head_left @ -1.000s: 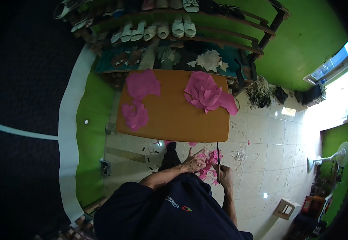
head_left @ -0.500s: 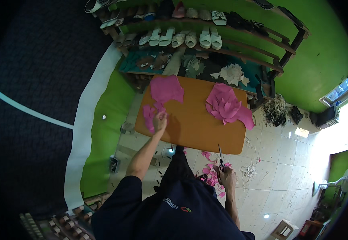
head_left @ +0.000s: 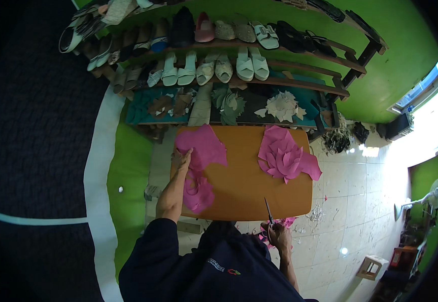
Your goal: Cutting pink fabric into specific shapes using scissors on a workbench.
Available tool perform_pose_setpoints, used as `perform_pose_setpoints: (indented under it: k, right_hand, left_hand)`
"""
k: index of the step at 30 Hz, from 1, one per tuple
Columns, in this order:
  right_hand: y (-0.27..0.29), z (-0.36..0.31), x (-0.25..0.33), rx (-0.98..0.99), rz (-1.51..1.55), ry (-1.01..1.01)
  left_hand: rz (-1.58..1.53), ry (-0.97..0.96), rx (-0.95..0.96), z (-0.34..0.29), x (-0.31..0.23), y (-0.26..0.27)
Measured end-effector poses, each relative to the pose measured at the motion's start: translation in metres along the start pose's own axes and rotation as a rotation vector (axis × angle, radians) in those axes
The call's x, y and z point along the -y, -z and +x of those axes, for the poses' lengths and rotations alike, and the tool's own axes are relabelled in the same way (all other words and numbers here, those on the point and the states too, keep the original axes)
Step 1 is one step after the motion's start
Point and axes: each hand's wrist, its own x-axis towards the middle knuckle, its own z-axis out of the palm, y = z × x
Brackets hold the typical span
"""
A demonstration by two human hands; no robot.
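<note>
On the left side of the table, my left hand (head_left: 182, 161) closes on the near left edge of a large pink sheet (head_left: 206, 146). The sheet looks like thin leather or fabric and has an uneven outline. Just nearer to me lies a cut pink piece (head_left: 199, 194) with holes and curved edges. My right hand (head_left: 279, 235) grips dark scissors (head_left: 269, 211) by the handles, just off the table's front edge, blades pointing away from me. A pile of pink petal-shaped pieces (head_left: 283, 157) rests at the table's far right.
The orange-brown table (head_left: 244, 186) stands in front of me. Beyond it, a wooden rack (head_left: 299, 83) carries several shoes and sandals, with green and cream cut pieces (head_left: 282, 105) on its low shelf. Scraps litter the tiled floor (head_left: 350, 201); a white stool (head_left: 371, 267) stands at the right.
My left hand has left the smaller cut piece and reached farther to the large sheet's edge. My view has tilted up, showing more rack. My right hand still holds the scissors.
</note>
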Motion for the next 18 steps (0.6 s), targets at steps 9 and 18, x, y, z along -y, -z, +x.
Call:
perform_pose_setpoints:
  k: [9,18]
  right_hand:
    - [-0.033,0.024,0.010,-0.104,-0.001,0.008]
    - [-0.023,0.012,0.051,-0.169,0.020,0.038]
  left_hand:
    - [0.367,-0.214,-0.177,-0.038,-0.078,-0.032]
    - [0.223,-0.231,-0.389,-0.053,-0.085,-0.047]
